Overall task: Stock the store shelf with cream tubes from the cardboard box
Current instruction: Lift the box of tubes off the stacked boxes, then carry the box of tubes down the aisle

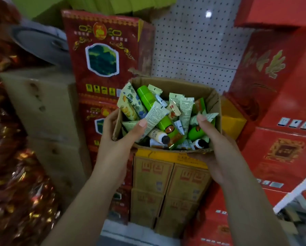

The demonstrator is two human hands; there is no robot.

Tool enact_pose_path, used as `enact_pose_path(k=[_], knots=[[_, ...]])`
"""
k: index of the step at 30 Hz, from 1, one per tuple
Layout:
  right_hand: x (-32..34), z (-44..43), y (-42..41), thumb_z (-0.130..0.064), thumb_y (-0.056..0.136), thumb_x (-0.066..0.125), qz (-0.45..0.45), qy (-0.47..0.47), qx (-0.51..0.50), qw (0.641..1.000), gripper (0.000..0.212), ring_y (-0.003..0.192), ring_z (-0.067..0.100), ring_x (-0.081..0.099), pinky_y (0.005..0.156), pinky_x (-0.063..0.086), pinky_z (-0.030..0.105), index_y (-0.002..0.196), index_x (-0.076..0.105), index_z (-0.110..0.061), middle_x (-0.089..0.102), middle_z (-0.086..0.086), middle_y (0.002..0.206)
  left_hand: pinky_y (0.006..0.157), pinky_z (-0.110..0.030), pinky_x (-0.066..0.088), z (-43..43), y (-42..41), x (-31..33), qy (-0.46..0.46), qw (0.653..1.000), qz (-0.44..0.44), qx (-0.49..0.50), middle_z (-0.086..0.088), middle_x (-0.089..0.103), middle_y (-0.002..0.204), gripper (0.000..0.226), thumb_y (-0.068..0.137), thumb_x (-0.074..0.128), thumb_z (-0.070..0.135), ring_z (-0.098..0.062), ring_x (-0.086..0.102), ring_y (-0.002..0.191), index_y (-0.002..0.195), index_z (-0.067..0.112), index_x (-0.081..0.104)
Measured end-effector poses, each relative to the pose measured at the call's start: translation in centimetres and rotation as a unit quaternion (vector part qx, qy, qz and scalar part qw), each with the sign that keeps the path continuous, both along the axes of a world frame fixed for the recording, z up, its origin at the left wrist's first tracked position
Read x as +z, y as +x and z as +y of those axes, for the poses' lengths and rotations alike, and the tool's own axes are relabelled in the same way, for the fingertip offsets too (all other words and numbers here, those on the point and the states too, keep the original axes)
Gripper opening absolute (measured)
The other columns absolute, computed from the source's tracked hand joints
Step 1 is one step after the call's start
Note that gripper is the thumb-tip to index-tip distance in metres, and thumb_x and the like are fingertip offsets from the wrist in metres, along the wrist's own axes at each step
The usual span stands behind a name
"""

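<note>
While the left grip [120, 137] and right grip [214, 144] clasp opposite walls of the cardboard box [193, 87], thumbs over its rim, the cream tubes [159, 112] lie heaped inside. Shelving appears not yet begun. Next, one grip must let go to pick a tube.

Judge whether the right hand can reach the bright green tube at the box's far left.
Probably not yet: the right hand grips the box by its rim. The green tube lies uncovered on top, so nothing else blocks it.
</note>
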State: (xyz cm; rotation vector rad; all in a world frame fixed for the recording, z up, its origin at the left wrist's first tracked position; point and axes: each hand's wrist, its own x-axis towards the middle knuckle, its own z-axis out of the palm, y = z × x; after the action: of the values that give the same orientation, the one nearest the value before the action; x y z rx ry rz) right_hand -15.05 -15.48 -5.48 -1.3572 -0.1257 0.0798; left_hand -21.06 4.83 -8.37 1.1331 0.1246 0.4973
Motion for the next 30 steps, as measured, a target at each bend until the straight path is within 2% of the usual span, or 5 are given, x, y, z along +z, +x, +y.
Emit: enact_pose_path(k=[7,15,19,21,30], knots=[[-5.5,0.4,-2.7,-0.060,0.051,0.090,0.076,-0.081,0.108,0.988,0.088,0.117,0.019,0.063,0.080,0.061,0.046,0.130,0.058,-0.040,0.068,-0.014,0.123,0.096,-0.051,0.055,-1.8,-8.2,-6.4,-0.018,0.989,0.106,0.099,0.007,0.067,0.135,0.085,0.064,0.093,0.049,-0.026,0.066,0.122,0.140,0.041,0.056],[-13.8,4.8,-8.2,-0.054,0.070,0.084,0.147,-0.169,0.289,0.931,0.049,0.075,-0.004,0.071,0.074,0.063,0.049,0.109,0.055,-0.045,0.070,-0.030,0.087,0.079,-0.039,0.056,-4.1,-20.8,-13.4,-0.086,0.940,0.225,0.241,0.007,0.075,0.120,0.061,0.076,0.076,0.044,-0.019,0.074,0.105,0.132,0.029,0.059],[-16.7,8.8,-13.1,-0.065,0.054,0.088,0.148,-0.200,0.376,0.892,0.078,0.115,0.013,0.062,0.086,0.059,0.050,0.123,0.055,-0.054,0.065,-0.025,0.123,0.075,-0.039,0.058,-3.6,-27.3,-16.3,-0.128,0.896,0.266,0.332,0.007,0.073,0.121,0.071,0.073,0.085,0.047,-0.018,0.074,0.105,0.134,0.027,0.056],[-17.4,10.8,-15.7,-0.059,0.060,0.088,0.145,-0.209,0.415,0.873,0.059,0.112,0.009,0.063,0.092,0.057,0.052,0.111,0.059,-0.055,0.068,-0.027,0.112,0.067,-0.034,0.059,-3.2,-30.3,-17.3,-0.156,0.872,0.269,0.378,0.006,0.074,0.120,0.071,0.073,0.087,0.042,-0.018,0.075,0.102,0.134,0.025,0.055],[-19.6,24.6,-32.8,-0.071,0.045,0.089,0.069,-0.271,0.549,0.788,0.091,0.111,0.022,0.067,0.080,0.060,0.056,0.126,0.056,-0.046,0.067,-0.012,0.126,0.077,-0.043,0.059,3.4,-48.3,-19.3,-0.190,0.796,0.276,0.504,0.006,0.077,0.112,0.060,0.072,0.086,0.054,-0.020,0.076,0.100,0.124,0.033,0.065]])
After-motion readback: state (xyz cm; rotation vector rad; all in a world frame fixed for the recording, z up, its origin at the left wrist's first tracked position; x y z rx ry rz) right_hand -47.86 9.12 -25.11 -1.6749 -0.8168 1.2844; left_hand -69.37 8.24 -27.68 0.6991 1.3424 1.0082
